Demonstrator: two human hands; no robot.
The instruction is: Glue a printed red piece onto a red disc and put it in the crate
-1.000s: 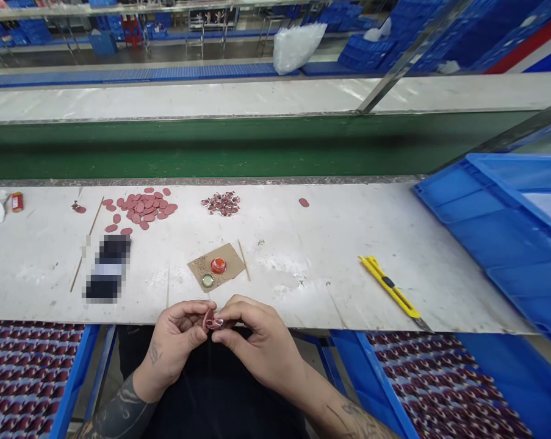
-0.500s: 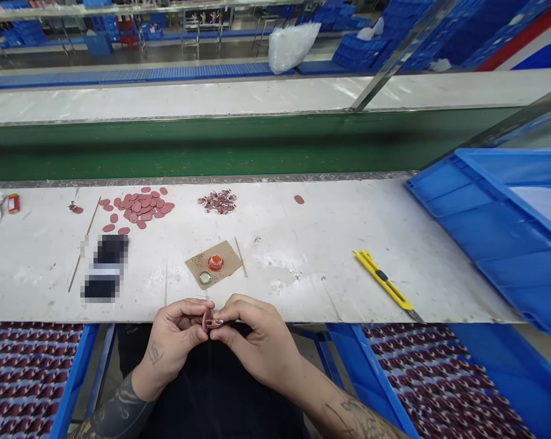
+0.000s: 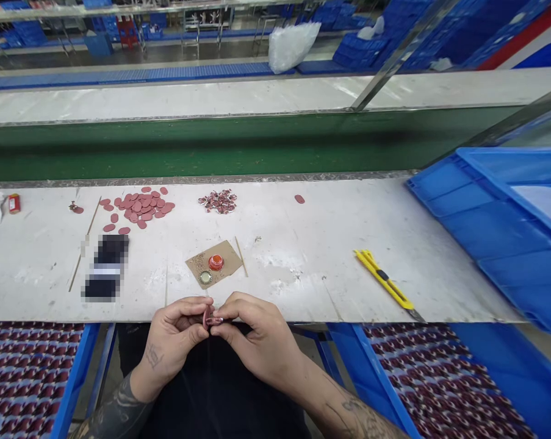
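Both hands meet at the front edge of the white table. My left hand (image 3: 177, 335) is closed, pinching a dark pink oval disc (image 3: 206, 317) on its edge. Between thumb and forefinger, my right hand (image 3: 252, 332) grips a small shiny reddish piece (image 3: 215, 321) against the disc's face; whether the two are joined I cannot tell. Just beyond the hands lies a brown card (image 3: 229, 258) bearing an orange-red cap (image 3: 215, 262) and a metal bottle cap (image 3: 205, 278). Farther back are a pile of pink oval discs (image 3: 142, 206) and a heap of small shiny pieces (image 3: 218, 201).
A yellow utility knife (image 3: 385, 280) lies on the right, its blade at the table edge. Thin sticks (image 3: 241, 256) rest by the card. Blue trays (image 3: 389, 384) of rowed dark red pieces flank my lap. A large blue crate (image 3: 499, 231) stands at right.
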